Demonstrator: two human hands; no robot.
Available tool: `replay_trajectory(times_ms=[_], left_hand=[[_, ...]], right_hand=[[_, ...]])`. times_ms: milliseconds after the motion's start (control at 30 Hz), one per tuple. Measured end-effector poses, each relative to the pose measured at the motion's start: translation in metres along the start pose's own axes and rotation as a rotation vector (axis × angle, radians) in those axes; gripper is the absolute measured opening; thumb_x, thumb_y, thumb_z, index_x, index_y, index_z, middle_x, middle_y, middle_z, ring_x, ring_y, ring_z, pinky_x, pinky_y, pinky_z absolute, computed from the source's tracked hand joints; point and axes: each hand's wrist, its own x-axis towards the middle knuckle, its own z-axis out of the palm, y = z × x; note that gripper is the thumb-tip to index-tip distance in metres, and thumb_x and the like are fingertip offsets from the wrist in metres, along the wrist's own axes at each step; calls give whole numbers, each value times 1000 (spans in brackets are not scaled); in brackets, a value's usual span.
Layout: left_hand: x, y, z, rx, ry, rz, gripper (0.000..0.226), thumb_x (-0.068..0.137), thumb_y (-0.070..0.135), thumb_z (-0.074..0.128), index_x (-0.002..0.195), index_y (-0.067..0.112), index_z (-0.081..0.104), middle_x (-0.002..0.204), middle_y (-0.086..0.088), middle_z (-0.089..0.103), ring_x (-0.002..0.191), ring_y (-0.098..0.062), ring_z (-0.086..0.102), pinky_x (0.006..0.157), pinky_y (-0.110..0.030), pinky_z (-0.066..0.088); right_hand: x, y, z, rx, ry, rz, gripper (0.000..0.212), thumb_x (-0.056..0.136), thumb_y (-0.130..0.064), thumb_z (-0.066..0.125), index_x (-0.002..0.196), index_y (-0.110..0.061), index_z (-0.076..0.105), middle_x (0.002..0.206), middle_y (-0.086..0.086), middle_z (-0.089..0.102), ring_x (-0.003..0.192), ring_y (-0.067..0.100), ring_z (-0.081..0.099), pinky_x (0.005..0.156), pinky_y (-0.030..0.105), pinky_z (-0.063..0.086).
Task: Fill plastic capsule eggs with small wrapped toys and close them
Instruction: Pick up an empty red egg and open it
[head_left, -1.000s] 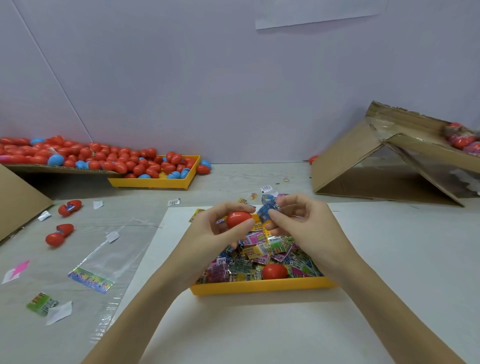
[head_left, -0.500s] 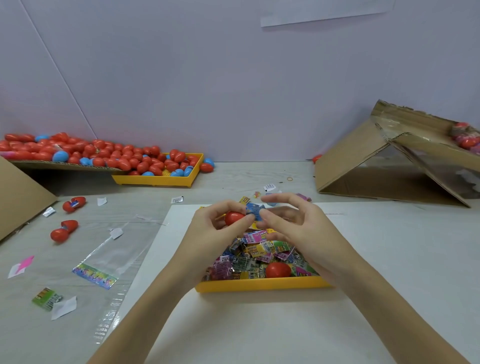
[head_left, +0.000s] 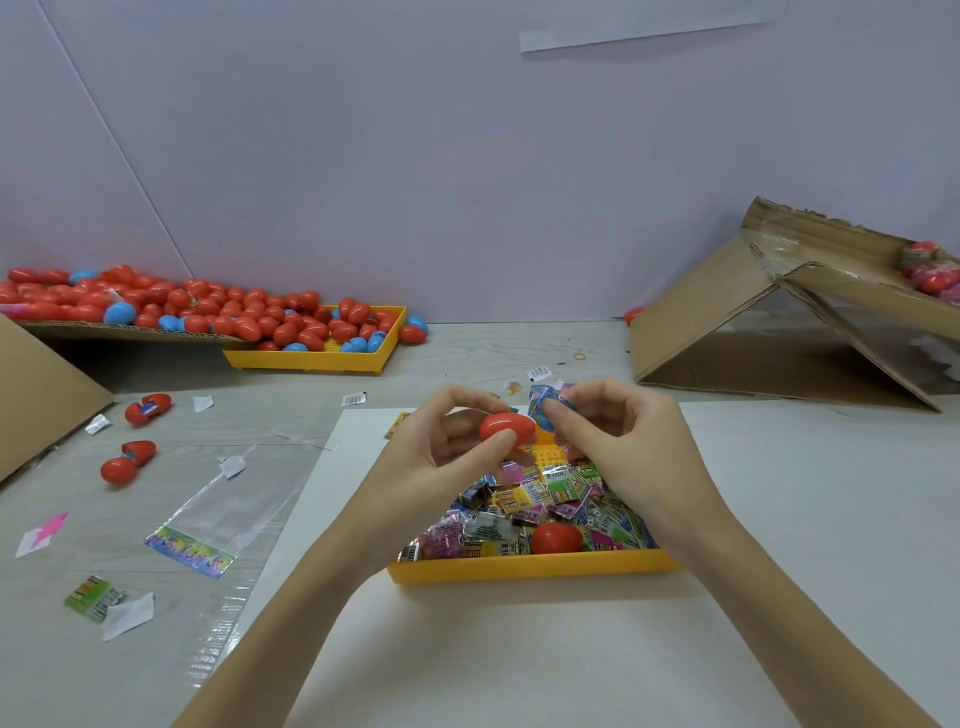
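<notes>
Progress, judged from the layout: a large stock of red and blue capsule eggs (head_left: 218, 312) lies heaped at far left, spilling from a cardboard sheet into the far yellow tray (head_left: 311, 359); whether these are filled cannot be told. The near yellow tray (head_left: 530, 566), centre, holds many wrapped toys (head_left: 545, 506) and one loose red egg (head_left: 556, 538), so much work appears to remain. Two open red eggs (head_left: 137, 434) lie on the table at left, not yet closed. The left hand (head_left: 441, 457) grips a red capsule egg (head_left: 506, 427) between thumb and curled fingers, above the near tray's far end. The right hand (head_left: 618, 441) pinches a blue wrapped toy (head_left: 545, 408) at its fingertips, just beside the egg's right end; insertion not yet complete. Against the frame half a second earlier, both hands sit slightly higher and the toy stands more clearly above the egg.
</notes>
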Motion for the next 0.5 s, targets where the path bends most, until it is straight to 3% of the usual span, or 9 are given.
replay_trajectory(times_ms=[133,333,500], left_hand=[[0,-2,1,46,-4,33,28,92,21,71,120,17,70,109,5,77,95,-16,76,83,-18,57],[0,0,2,40,-28,65,35,93,24,67,128,23,69,117,8,76,104,-15,74,88,-20,57],[-1,-3,4,29,-31,51,37,92,22,67,129,26,67,115,4,77,104,-15,75,91,-19,55]], right_hand=[[-1,0,2,-11,13,-24,8,89,-32,79,88,-24,76,79,-2,77,74,13,74,70,23,59],[-2,0,2,-68,43,-21,9,91,-32,77,91,-23,75,80,-3,77,75,13,74,76,33,62],[-3,-1,3,-92,60,-47,5,91,-29,78,94,-26,75,79,-3,76,74,12,72,75,34,61]])
